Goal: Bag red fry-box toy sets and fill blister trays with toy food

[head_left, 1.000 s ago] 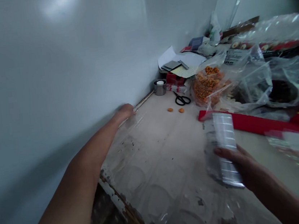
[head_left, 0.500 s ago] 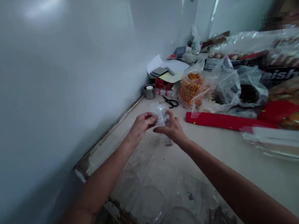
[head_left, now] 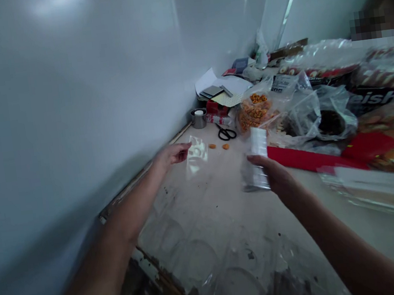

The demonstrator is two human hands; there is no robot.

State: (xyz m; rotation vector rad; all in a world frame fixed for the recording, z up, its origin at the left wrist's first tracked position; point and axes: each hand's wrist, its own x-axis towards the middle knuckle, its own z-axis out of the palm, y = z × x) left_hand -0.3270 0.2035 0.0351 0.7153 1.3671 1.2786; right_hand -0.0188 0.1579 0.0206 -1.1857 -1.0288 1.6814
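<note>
My left hand (head_left: 178, 153) is closed, pinching the edge of a small clear plastic bag (head_left: 197, 153) that glints above the table. Over to the right, my right hand (head_left: 273, 170) grips a clear, ribbed plastic tray (head_left: 259, 154), blurred by motion. The tray is tilted near the end of a red flat strip (head_left: 313, 158). Two small orange-brown pieces (head_left: 225, 147) lie on the table between the hands. Black-handled scissors (head_left: 226, 133) rest just behind them.
A metal cup (head_left: 199, 119) stands by the wall, near papers (head_left: 216, 83). Bags of orange snacks (head_left: 255, 111) and other packages crowd the right. Clear plastic sheeting (head_left: 211, 260) covers the worn front of the table (head_left: 221, 197). Another person is partly visible at upper right.
My hands have moved apart. The ribbed tray has gone right with my right hand, while the clear bag has stayed in my left. The two orange-brown pieces now show on the table.
</note>
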